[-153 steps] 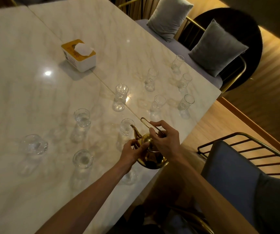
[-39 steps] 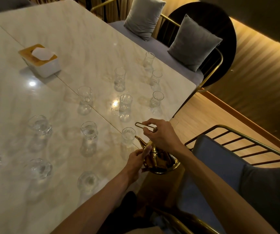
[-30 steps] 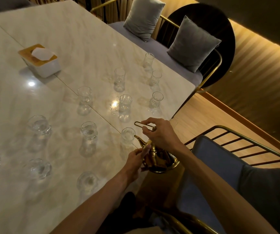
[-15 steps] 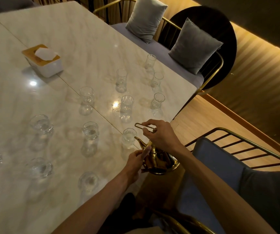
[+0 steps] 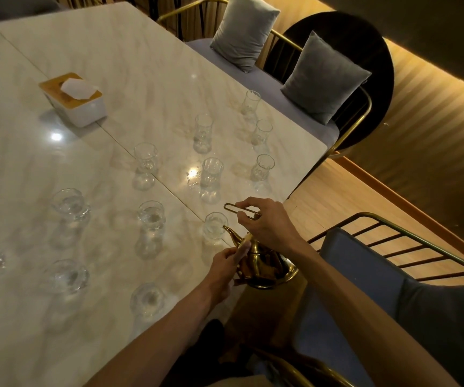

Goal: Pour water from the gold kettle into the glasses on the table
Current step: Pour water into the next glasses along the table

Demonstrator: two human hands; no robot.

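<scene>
Our right hand (image 5: pixel 267 224) pinches the thin wire handle (image 5: pixel 239 210) of the kettle (image 5: pixel 264 263), fingers curled round it, so that the weight hangs below and we can tip it by the wrist. Our left hand (image 5: pixel 226 261) grips the kettle by the top, a finger laid on what seems the lid, likely to keep it seated while the body leans. The kettle is held off the table's (image 5: pixel 141 65) near edge, tilted, with its spout (image 5: pixel 229 231) right at the rim of the nearest glass (image 5: pixel 215 226); we cannot tell whether water runs. That glass stands close to the edge, which keeps our reach short.

Further out, other glasses are spaced apart in loose rows, room enough for the spout to come between them. Some to the left seem to hold water. A tissue box (image 5: pixel 73 99) sits well beyond.
</scene>
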